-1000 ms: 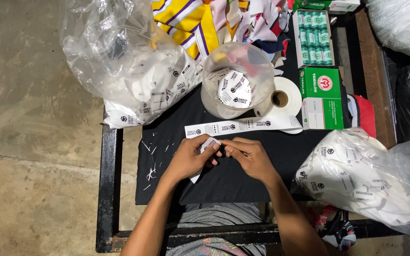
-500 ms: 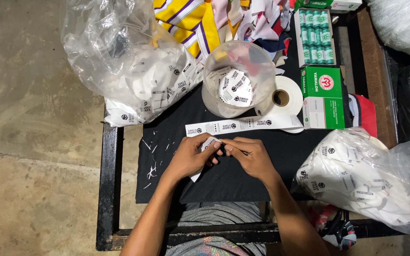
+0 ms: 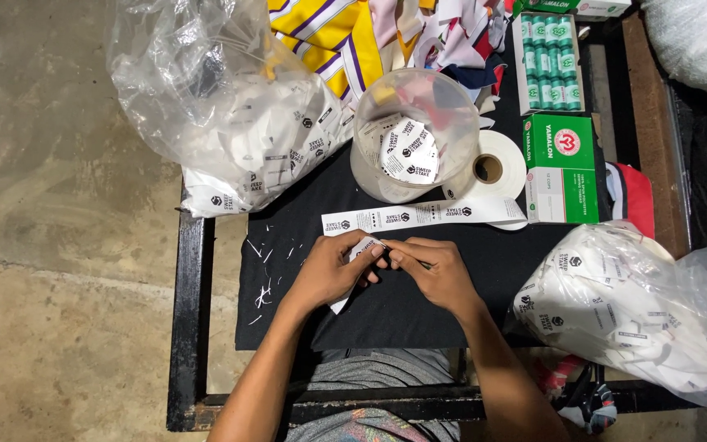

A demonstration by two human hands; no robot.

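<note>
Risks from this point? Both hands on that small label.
1. Both hands, left hand and right hand, pinch one small label; it could slip or crease.
2. The printed strip lies loose just beyond the knuckles; a forward move may drag it.
3. White scraps litter the black cloth and could mix with finished labels.

We see both forearms come up from the bottom of the frame and meet near its middle. The left hand (image 3: 333,274) is curled, its fingertips pinched together. The right hand (image 3: 439,270) faces it, fingers bent, and their fingertips touch each other.
</note>
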